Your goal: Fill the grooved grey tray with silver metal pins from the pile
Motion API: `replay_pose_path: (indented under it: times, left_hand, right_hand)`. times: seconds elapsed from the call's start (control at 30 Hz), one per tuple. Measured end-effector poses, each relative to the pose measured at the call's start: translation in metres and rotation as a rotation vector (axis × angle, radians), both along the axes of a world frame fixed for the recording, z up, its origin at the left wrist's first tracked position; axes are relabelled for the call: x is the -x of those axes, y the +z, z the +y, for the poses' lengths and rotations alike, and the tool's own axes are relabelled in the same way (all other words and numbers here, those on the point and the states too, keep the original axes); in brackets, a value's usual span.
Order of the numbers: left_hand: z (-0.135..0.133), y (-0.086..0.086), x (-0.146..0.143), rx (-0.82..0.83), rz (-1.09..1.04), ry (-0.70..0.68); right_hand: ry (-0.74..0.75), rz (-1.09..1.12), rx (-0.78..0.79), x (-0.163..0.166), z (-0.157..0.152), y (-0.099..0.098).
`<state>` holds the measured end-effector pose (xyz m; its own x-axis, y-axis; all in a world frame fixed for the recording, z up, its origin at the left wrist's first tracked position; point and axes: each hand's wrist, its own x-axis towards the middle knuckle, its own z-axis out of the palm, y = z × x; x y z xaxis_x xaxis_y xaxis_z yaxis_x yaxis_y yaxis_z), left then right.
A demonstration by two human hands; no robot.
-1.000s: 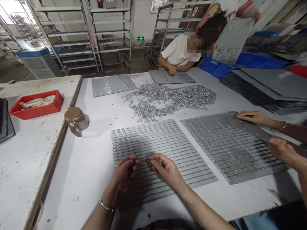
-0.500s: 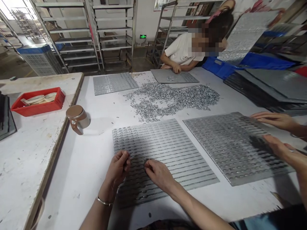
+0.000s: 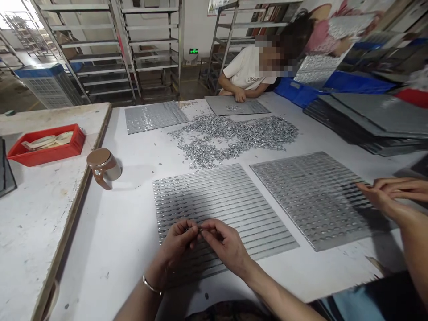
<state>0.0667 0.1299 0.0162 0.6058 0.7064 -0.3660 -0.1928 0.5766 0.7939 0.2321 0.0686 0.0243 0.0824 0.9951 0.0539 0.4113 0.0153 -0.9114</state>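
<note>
Holding left hand and right hand close together at the fingertips — low middle of the frame, over a gray sheet with lines. Cannot tell if pinching anything tiny. Also seeing shiny bits on the white worktop — upper middle.

Metal shelving racks stood before a pale wall; a green illuminated sign glowed between them. Floor was dull grey-brown. Bright light showed far upper left. White-topped bench stood beside a scuffed worktable.
</note>
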Motion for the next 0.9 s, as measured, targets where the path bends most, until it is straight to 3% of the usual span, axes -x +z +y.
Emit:
replay_pose_path:
  times: [0.13,0.43,0.53,0.63,0.73,0.9]
  left_hand:
    - [-0.004,-0.004,-0.006,-0.028,-0.019,0.018]
    - [-0.009,-0.012,-0.012,0.132,0.0,0.187]
    - [-0.003,-0.006,-0.009,0.182,-0.049,0.252]
    - [0.009,0.004,0.001,0.313,-0.136,0.41]
    - [0.019,0.012,0.012,0.373,-0.168,0.521]
    - [0.02,0.011,0.016,0.26,-0.152,0.477]
  right_hand:
    - [-0.004,0.002,0.047,0.0,-0.001,-0.002]
    - [-0.12,0.194,0.092,0.012,0.006,-0.006]
    - [-0.168,0.264,0.09,0.01,0.014,-0.005]
    - [-0.222,0.38,0.106,-0.002,0.019,-0.002]
    - [-0.124,0.233,0.119,-0.017,0.015,-0.002]
    - [0.122,-0.141,0.152,-0.02,0.002,-0.016]
